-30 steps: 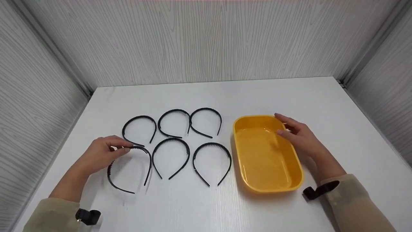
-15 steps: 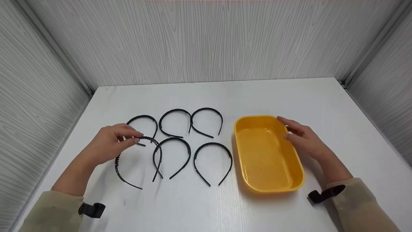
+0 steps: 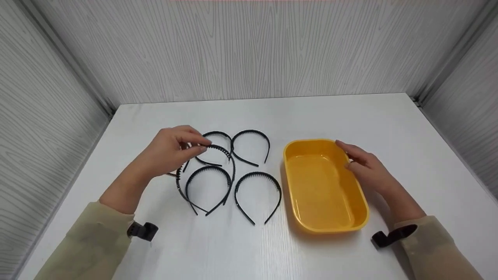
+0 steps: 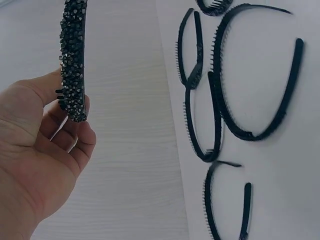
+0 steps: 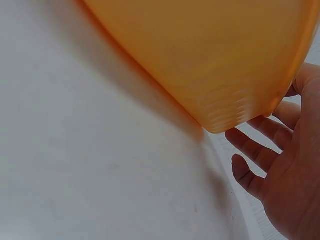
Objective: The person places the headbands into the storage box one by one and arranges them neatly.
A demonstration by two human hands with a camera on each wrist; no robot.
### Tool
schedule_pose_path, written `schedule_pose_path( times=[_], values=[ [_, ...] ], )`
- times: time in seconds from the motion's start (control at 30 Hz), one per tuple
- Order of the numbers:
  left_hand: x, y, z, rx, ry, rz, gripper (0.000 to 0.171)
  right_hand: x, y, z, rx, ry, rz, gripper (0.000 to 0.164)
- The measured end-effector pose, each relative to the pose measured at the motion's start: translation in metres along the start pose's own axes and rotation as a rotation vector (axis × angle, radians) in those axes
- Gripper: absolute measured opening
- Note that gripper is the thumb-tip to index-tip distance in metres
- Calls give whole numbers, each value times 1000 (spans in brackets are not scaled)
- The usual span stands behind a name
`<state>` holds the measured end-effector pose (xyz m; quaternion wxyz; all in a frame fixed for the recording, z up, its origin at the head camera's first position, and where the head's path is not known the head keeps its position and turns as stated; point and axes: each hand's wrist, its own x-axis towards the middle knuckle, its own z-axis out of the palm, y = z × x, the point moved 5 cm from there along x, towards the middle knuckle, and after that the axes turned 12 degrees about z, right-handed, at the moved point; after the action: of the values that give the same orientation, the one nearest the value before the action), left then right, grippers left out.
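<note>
My left hand (image 3: 175, 151) pinches the top of a black toothed headband (image 3: 221, 148) between thumb and fingers, holding it above the table. In the left wrist view this headband (image 4: 73, 60) has dark faceted beads on its outer face. Beneath it lies a front middle headband (image 3: 209, 168), and a back middle one (image 3: 218, 133) is partly covered. Another headband at back left is mostly hidden by the hand. To the right lie a front headband (image 3: 256, 173) and a back one (image 3: 251, 131). My right hand (image 3: 369, 173) grips the rim of a yellow plastic basin (image 3: 287, 182), thumb at the inner side, fingers outside.
A white table (image 3: 249, 252) bears everything. Grey wood-grain panels (image 3: 249, 50) stand at the back and both sides. A black strap camera (image 3: 144, 231) sits on the left wrist, another (image 3: 393, 235) on the right.
My left hand has lifted the front left headband and carried it right and slightly back, over the other headbands. The right hand stays at the basin, its grip shifted only slightly.
</note>
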<state>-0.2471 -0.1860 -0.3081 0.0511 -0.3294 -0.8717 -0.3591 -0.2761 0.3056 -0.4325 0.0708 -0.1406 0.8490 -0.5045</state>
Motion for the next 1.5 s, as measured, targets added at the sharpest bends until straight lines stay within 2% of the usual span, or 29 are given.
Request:
schedule_pose_path(
  times=[0.33, 0.63, 0.77, 1.07, 1.2, 1.5],
  values=[
    [58, 35, 26, -70, -60, 122, 18, 1, 2, 4, 20, 1, 23, 60],
    [98, 50, 55, -90, -103, 187, 19, 5, 4, 6, 4, 3, 46, 59],
    [111, 54, 68, -95, -120, 209, 19, 5, 4, 7, -2, 8, 62, 60],
    [135, 58, 99, -121, -178, 202, 19, 7, 2, 9, -15, 20, 69, 61],
    [145, 60, 118, -114, -210, 211, 20, 6, 3, 8, -6, 24, 46, 60],
    [164, 65, 162, -102, -264, 218, 19, 3, 1, 10, -29, 24, 79, 61]
  ],
)
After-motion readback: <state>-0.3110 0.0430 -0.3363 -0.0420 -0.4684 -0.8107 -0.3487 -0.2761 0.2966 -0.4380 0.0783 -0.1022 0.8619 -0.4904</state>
